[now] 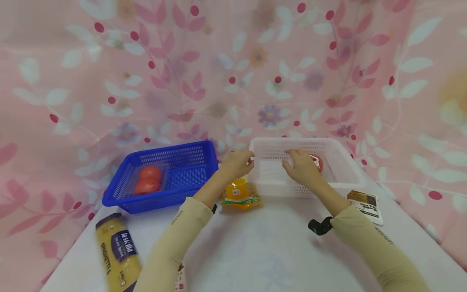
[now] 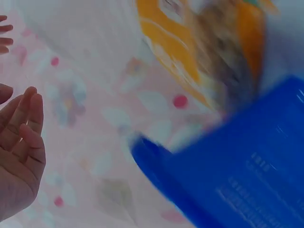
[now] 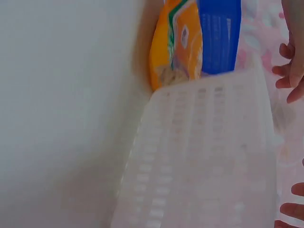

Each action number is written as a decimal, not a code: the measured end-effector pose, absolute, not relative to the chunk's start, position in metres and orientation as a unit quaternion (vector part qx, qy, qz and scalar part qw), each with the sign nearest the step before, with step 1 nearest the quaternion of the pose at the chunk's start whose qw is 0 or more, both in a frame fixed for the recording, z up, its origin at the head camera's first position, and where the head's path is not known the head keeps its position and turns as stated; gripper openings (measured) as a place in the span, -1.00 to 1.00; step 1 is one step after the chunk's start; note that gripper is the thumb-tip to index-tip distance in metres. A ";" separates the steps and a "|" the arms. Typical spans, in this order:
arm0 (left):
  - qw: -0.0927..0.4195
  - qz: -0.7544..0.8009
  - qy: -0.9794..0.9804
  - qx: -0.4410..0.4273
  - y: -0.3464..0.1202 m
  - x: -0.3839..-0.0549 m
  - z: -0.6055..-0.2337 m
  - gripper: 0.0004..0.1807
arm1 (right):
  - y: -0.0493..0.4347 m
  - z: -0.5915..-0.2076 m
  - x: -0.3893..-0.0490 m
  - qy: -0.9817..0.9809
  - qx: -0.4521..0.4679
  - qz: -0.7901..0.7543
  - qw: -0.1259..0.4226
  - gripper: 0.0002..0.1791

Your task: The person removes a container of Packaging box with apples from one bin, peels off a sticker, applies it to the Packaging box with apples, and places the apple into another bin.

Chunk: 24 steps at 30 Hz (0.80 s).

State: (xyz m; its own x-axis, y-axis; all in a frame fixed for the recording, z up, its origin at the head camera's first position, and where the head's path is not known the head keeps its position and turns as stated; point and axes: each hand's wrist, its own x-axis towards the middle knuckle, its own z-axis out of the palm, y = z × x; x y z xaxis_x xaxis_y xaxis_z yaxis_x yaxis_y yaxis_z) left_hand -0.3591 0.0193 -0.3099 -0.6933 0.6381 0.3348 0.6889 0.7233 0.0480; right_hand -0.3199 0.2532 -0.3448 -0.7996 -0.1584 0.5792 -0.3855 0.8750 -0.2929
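My left hand (image 1: 237, 164), its fingers loosely bent and holding nothing, hovers by the near left corner of a white plastic basket (image 1: 277, 188). Below it lies an orange-and-yellow food packet (image 1: 238, 194), partly hidden by the forearm. Over the white basket hangs my right hand (image 1: 303, 168), also bare, with thumb and fingers apart. A round, red item with a white label (image 1: 316, 163) sits inside that basket, partly covered by this hand. In the left wrist view the left palm (image 2: 21, 156) shows relaxed fingers; the right wrist view catches only right fingertips (image 3: 293, 204).
To the left stands a blue basket (image 1: 153, 206) holding a clear pack of red tomato-like rounds (image 1: 148, 180). A spaghetti bag (image 1: 118, 251) lies in front of it. A white-and-brown packet (image 1: 366, 206) is right of the white basket. A printed card-like item (image 1: 181, 280) peeks out near the left sleeve.
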 end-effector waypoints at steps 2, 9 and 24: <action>0.161 -0.089 -0.926 -0.331 0.000 -0.360 -0.306 -0.73 | 0.234 -0.343 -0.320 -0.927 0.166 0.204 0.266 -0.57; 0.179 -0.111 -0.956 -0.205 -0.077 -0.361 -0.293 -0.67 | 0.170 -0.340 -0.316 -0.927 0.209 0.234 0.204 -0.55; 0.101 -0.187 -0.975 0.061 -0.233 -0.348 -0.292 -0.42 | 0.031 -0.333 -0.334 -0.901 0.289 0.303 0.110 -0.49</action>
State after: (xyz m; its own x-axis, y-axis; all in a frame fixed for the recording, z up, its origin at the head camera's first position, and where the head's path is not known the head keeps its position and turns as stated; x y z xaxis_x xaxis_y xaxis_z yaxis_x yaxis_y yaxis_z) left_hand -0.3476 -0.2330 -0.2916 -0.9724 -0.1563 0.1733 -0.0810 0.9225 0.3775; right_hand -0.3341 0.0314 -0.3334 -0.8086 -0.4548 0.3734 -0.5879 0.6496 -0.4821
